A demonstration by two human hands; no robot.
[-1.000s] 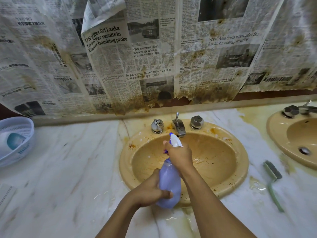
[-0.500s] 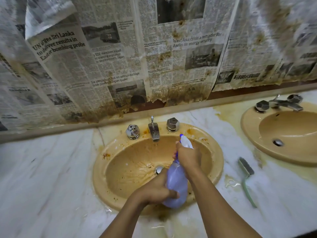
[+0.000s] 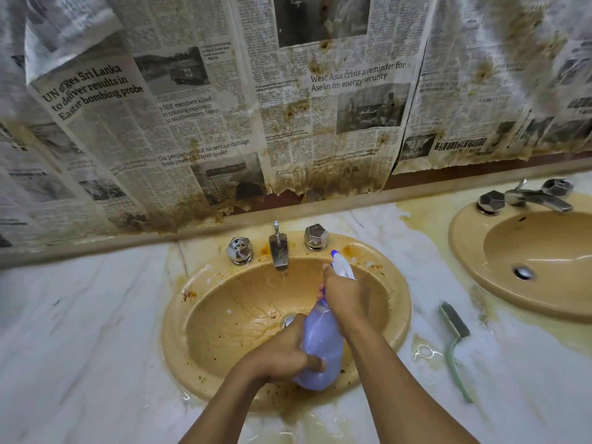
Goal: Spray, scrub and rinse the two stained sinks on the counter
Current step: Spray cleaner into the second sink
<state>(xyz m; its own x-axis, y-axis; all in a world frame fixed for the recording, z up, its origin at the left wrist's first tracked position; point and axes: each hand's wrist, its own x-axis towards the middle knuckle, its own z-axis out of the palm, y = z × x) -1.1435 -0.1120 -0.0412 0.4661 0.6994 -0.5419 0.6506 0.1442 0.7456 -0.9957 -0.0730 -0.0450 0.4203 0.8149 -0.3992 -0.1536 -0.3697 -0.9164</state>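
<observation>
A tan oval sink [image 3: 179, 318] with brown stains and wet streaks lies straight in front of me. Over its bowl I hold a pale purple spray bottle [image 3: 320, 344]. My left hand [image 3: 282, 354] grips the bottle's body from the left. My right hand [image 3: 346, 294] is wrapped round its neck and trigger, and the white nozzle points toward the sink's back right rim. A second tan sink [image 3: 474, 274] sits at the right edge, partly cut off. A green-handled scrub brush [image 3: 455, 331] lies on the counter between the two sinks.
Stained newspaper [image 3: 288, 107] hangs over the wall behind the counter. A chrome tap [image 3: 278, 248] and two knobs stand at the near sink's back. The white marble counter [image 3: 80, 331] has yellow puddles around the right sink and by the brush.
The view has swung right, so the blue basket at the left is out of frame and more of the right sink shows. Both hands keep hold of the bottle, now aimed further right.
</observation>
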